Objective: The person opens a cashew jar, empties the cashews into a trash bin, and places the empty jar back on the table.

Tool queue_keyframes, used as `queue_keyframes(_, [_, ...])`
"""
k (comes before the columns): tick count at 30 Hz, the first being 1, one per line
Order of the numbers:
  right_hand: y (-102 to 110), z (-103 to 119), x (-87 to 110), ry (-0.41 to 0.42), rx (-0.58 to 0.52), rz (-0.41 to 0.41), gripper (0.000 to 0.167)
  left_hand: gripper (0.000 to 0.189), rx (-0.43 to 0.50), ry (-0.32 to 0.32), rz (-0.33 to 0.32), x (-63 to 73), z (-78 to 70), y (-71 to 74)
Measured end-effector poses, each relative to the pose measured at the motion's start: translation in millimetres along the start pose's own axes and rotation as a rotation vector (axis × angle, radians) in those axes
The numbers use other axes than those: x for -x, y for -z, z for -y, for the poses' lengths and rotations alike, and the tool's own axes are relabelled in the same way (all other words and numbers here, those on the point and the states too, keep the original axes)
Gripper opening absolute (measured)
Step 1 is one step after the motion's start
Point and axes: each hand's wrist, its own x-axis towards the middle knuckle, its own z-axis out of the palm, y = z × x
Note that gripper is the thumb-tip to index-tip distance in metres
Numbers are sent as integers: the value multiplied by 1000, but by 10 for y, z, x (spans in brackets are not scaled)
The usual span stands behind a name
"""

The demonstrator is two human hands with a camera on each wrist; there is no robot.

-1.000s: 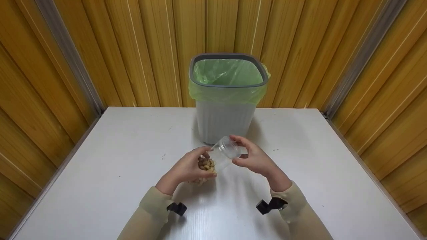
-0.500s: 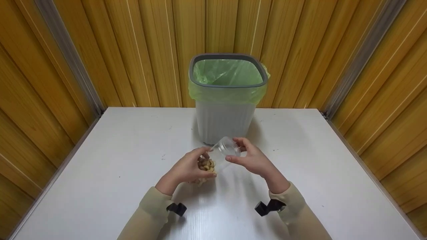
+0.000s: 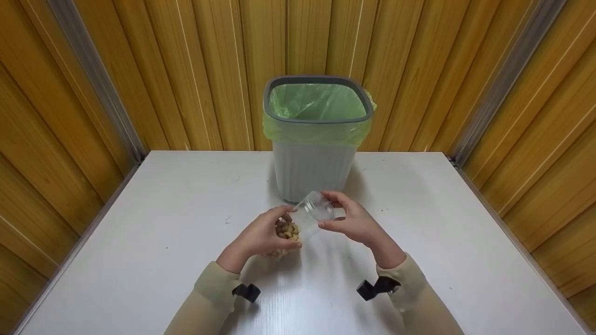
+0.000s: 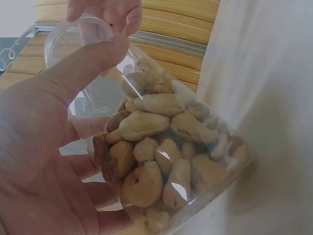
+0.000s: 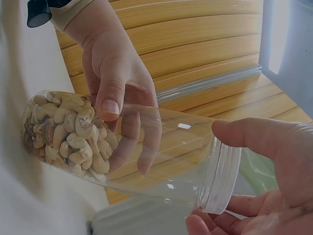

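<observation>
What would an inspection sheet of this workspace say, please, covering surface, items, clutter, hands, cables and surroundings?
Surface: white table, with a few faint specks.
Items: clear jar, tilted, cashews gathered toward its base.
Clutter: nothing seen.
Left hand: grips the jar's body.
Right hand: grips its mouth end.
Cables: nothing seen.
Surroundings: bin with green liner upright at the table's back; wood-grain panels behind and at both sides.

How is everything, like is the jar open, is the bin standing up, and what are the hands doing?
Jar: tilted, partly filled
Lid: on the jar
Nuts: heaped inside the jar's bottom end
Bin: upright
Bag: open, lining the bin
Left hand: holding the jar
Right hand: holding the lid
</observation>
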Motion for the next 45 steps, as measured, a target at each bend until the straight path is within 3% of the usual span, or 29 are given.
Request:
queue_keyframes(6, [24,-15,8,39,-61,54,76,82,3,-8,-3,14,-12,4])
queue_keyframes(17, [36,-21,8,47,-74,98,81,83,1,-1,-1,17,-23,5])
queue_keyframes(22, [9,6,7,-42,-52,39,87,83,-6,-7,1,6,-13,4])
queue_keyframes(29, [-67,36,0,-131,-35,-57,80,83,-5,-6,4,-3,-5,1])
queue_keyframes(39, [-58,44,6,-85,-28,-60,74,81,12,10,14,4,-10,7])
queue_keyframes(45, [-28,30,-4,-66,-96,-22,76,82,11,17,19,11,-12,9])
